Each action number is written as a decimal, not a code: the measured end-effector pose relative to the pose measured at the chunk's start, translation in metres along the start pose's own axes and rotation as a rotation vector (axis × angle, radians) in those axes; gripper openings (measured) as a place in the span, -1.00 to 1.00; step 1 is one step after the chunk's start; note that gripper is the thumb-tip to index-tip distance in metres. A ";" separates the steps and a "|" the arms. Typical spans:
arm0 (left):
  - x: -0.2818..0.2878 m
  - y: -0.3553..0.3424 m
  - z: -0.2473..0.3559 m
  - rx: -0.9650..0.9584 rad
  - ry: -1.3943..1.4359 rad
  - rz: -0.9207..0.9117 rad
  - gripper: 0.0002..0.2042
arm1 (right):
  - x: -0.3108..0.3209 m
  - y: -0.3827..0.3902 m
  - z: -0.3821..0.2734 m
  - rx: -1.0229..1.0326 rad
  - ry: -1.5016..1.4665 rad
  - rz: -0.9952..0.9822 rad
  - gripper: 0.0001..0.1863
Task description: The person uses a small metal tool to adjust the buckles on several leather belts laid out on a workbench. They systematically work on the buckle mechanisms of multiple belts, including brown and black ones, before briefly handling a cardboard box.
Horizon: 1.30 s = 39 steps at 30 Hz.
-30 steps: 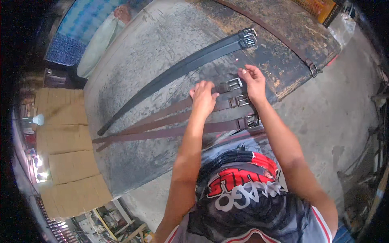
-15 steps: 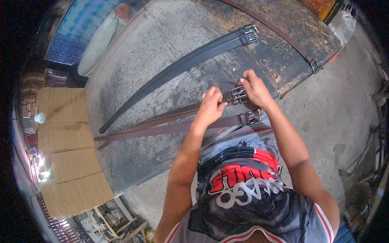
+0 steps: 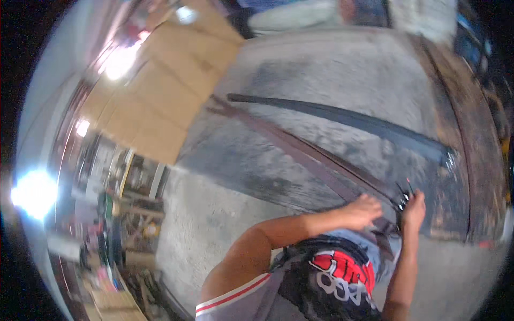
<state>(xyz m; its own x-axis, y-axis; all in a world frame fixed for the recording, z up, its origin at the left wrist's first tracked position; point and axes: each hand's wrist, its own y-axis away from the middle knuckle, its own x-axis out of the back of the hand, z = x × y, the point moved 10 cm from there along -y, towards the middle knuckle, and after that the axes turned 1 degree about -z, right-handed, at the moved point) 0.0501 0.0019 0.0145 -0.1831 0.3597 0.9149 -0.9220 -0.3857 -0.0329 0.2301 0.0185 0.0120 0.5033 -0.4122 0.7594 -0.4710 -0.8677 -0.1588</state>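
Note:
Two brown belts lie side by side on the grey tabletop (image 3: 321, 64), crossing near their far-left tips. At the right, my right hand (image 3: 413, 213) is closed at the buckle end of the farther brown belt (image 3: 332, 159). Thin dark strips stick up beside its fingers; their kind is unclear. My left hand (image 3: 365, 212) is just left of it, above the nearer brown belt (image 3: 324, 176). Its fingers look curled, but blur hides whether they grip anything. Farther back lies a pair of black belts (image 3: 342, 116), their metal buckles (image 3: 450, 158) toward the right.
Cardboard (image 3: 160, 91) lies along the table's left end. Another dark brown belt (image 3: 455, 107) crosses the worn wooden board (image 3: 484, 139) at the right. A pale bundle (image 3: 294, 18) is beyond the far edge. Shelves with clutter (image 3: 128, 214) stand left, past the concrete floor (image 3: 209, 214).
The view has swung to the left and blurred. My left hand has come off the farther brown belt and is nearer my body; my right hand stays by that belt's buckle.

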 end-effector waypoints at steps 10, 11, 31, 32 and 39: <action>0.055 -0.011 -0.031 0.000 -0.300 0.450 -0.77 | -0.013 -0.019 0.028 0.076 -0.183 -0.171 -0.84; 0.065 -0.016 -0.040 0.025 -0.212 0.462 -0.73 | -0.020 -0.025 0.045 0.021 -0.250 -0.187 -0.83; 0.053 -0.054 -0.047 0.058 -0.034 0.151 -0.52 | 0.044 0.023 0.019 0.176 -0.126 0.388 -0.70; 0.061 -0.053 -0.041 0.062 -0.026 0.137 -0.54 | 0.040 0.020 0.016 0.182 -0.089 0.347 -0.71; 0.075 -0.083 -0.037 0.064 -0.071 0.110 -0.55 | 0.061 -0.006 0.055 -0.024 -0.433 0.102 -0.55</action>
<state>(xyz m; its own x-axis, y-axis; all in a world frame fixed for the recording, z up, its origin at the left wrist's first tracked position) 0.1006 0.0926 0.0709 -0.2555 0.2517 0.9335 -0.8736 -0.4737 -0.1114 0.3030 -0.0168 0.0246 0.7081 -0.5777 0.4060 -0.5477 -0.8123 -0.2007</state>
